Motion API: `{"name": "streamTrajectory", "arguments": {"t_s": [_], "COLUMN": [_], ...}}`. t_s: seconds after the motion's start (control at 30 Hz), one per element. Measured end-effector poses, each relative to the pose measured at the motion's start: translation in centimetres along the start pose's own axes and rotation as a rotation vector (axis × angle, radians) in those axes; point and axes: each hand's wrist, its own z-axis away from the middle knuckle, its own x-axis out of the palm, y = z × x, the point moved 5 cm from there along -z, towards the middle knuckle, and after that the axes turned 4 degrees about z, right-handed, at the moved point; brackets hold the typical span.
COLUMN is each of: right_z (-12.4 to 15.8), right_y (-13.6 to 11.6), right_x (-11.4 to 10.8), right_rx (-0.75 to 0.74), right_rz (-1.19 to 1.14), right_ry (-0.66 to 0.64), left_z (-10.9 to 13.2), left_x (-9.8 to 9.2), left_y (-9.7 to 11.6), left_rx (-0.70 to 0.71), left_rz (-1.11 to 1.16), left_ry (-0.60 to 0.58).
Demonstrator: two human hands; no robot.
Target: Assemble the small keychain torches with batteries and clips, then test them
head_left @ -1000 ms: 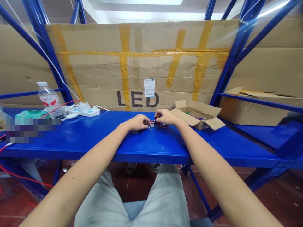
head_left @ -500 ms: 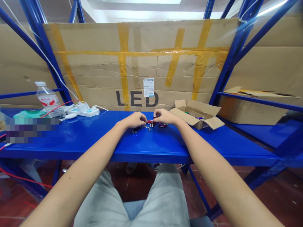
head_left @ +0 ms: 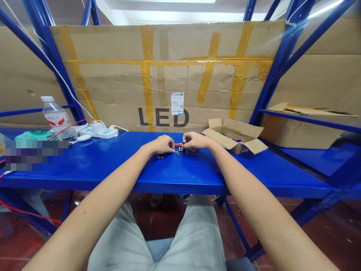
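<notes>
A slim, shiny red metal tube [head_left: 178,144] lies crosswise between my hands, just above the blue tabletop. My right hand [head_left: 196,140] pinches its right end between thumb and fingers. At its left end my left hand [head_left: 162,144] is closed, the fingertips pressed together; what they hold is too small to make out. Below the tube sit several small silver metal pieces [head_left: 177,153], some close under my left fingertips. Dark, shiny small parts [head_left: 160,156] lie beneath my left hand. More dark red pieces [head_left: 193,150] are partly hidden under my right hand.
An open cardboard box [head_left: 235,135] with colored tubes stands to the right. On the left are a water bottle [head_left: 58,118], a white power strip [head_left: 103,132], a teal packet [head_left: 34,136] and a red cable. A large carton [head_left: 118,86] closes off the back of the blue table [head_left: 180,177].
My left hand has shifted slightly, its fingertips now nearer the small silver pieces. My right hand stays at the tube with only a small shift.
</notes>
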Motion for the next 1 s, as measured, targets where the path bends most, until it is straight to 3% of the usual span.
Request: {"name": "streamTrajectory", "arguments": {"t_s": [0.17, 0.37, 0.47, 0.6, 0.73, 0.83, 1.0], "right_z": [0.2, -0.2, -0.3, -0.2, -0.2, -0.1, 0.0], "right_y": [-0.2, 0.2, 0.3, 0.2, 0.2, 0.2, 0.0], "right_x": [0.1, 0.2, 0.3, 0.2, 0.2, 0.1, -0.1], "right_rx": [-0.010, -0.058, -0.064, -0.066, -0.069, -0.052, -0.070], "right_rz": [-0.052, -0.025, -0.043, -0.051, -0.063, -0.060, -0.083], "right_ry": [-0.046, -0.062, -0.043, -0.013, -0.012, -0.017, -0.007], "left_z": [-0.1, 0.1, 0.3, 0.2, 0.3, 0.4, 0.5], "left_x": [0.5, -1.6, -1.8, -1.1, -1.0, -1.3, -1.0], "left_y": [-0.3, 0.8, 1.9, 3.4, 3.5, 2.8, 1.7], "left_rx": [-0.026, 0.192, 0.283, 0.375, 0.403, 0.329, 0.153], "left_rz": [0.092, 0.204, 0.219, 0.115, 0.061, 0.077, -0.025], "left_ry": [0.008, 0.349, 0.422, 0.394, 0.383, 0.378, 0.198]}}
